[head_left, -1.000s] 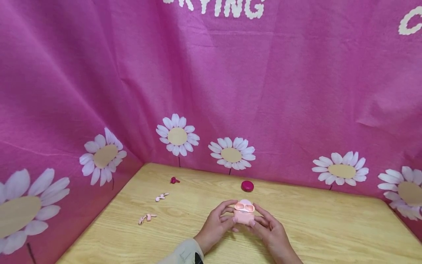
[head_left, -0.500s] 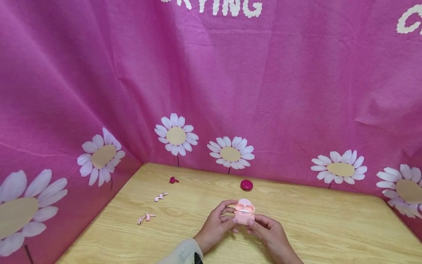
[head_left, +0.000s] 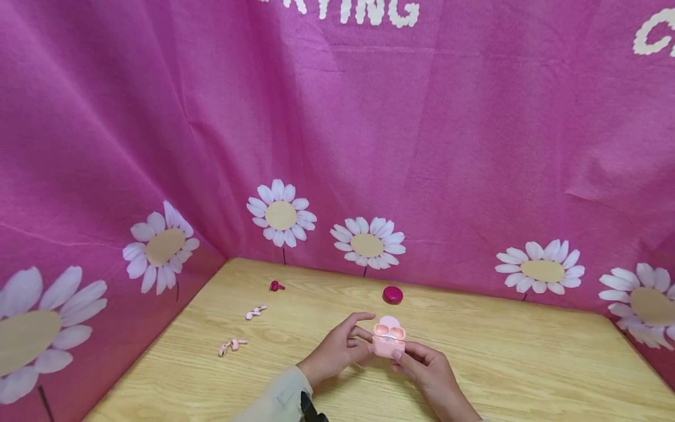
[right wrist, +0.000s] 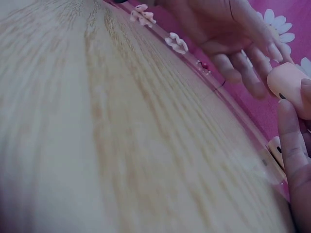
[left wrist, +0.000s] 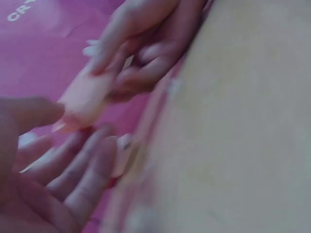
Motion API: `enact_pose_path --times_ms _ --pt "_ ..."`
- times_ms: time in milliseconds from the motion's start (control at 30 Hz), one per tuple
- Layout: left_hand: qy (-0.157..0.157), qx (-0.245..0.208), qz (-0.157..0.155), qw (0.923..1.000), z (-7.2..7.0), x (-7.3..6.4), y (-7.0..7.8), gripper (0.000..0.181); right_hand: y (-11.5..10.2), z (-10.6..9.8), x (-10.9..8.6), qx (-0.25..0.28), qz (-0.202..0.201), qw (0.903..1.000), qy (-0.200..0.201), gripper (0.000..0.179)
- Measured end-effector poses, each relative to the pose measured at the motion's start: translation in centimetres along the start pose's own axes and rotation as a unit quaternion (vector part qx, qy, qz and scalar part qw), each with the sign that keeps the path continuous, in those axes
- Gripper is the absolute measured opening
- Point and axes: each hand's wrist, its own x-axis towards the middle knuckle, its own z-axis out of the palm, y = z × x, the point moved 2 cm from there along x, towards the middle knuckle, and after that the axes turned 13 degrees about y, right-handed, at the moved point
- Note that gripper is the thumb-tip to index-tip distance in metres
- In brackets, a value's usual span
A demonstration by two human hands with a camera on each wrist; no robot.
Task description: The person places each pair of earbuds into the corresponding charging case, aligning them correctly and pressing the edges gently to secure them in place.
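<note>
A pink earbud case (head_left: 388, 347) with its lid up, two hollows facing me, is held above the table in the head view. My right hand (head_left: 435, 375) pinches its right side between thumb and fingers. Beside its left end is my left hand (head_left: 337, 350), fingers spread and mostly straight. In the right wrist view the left hand's fingertips (right wrist: 276, 52) come close to the case (right wrist: 290, 85); whether they touch it I cannot tell. The left wrist view is blurred, showing the case (left wrist: 86, 97) in the right hand (left wrist: 141, 46).
On the wooden table (head_left: 506, 351) lie pink earbuds (head_left: 235, 345), paler earbuds (head_left: 254, 313) and magenta earbuds (head_left: 275, 286) along the left. A round magenta case (head_left: 392, 295) sits behind the hands. A pink cloth (head_left: 448, 146) with printed daisies hangs at the back and left.
My left hand has loosened from the case and drawn slightly left, its fingers spreading. The right index finger came down from the lid earlier; the right hand still holds the case.
</note>
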Motion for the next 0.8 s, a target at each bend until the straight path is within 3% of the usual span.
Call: enact_pose_path --times_ms 233,400,467,567,700,800 --pt "-0.062 0.084 -0.003 0.9945 -4.5 0.8 3.6 0.036 0.1 -0.1 -0.1 0.005 -0.001 1.0000 0.008 0.039" --pt "-0.064 0.154 0.035 0.9854 -8.2 0.7 6.8 0.029 0.1 -0.1 0.1 0.009 0.002 0.9998 0.017 0.038" --pt "-0.053 0.217 0.052 0.9733 -9.7 0.3 7.8 0.026 0.1 0.0 0.1 0.011 0.004 0.9998 0.017 0.038" --pt "-0.035 0.323 0.064 0.9435 -11.9 -0.5 9.0 0.022 0.0 0.0 0.2 0.015 0.005 0.9998 0.016 0.040" --pt "0.001 0.413 0.026 0.9105 -14.8 -1.7 9.6 0.017 0.1 0.0 0.2 0.019 0.004 0.9997 0.017 0.040" --pt "0.029 0.441 -0.020 0.8968 -16.9 -2.7 9.5 0.015 0.2 0.0 0.2 0.015 0.004 0.9997 0.019 0.039"
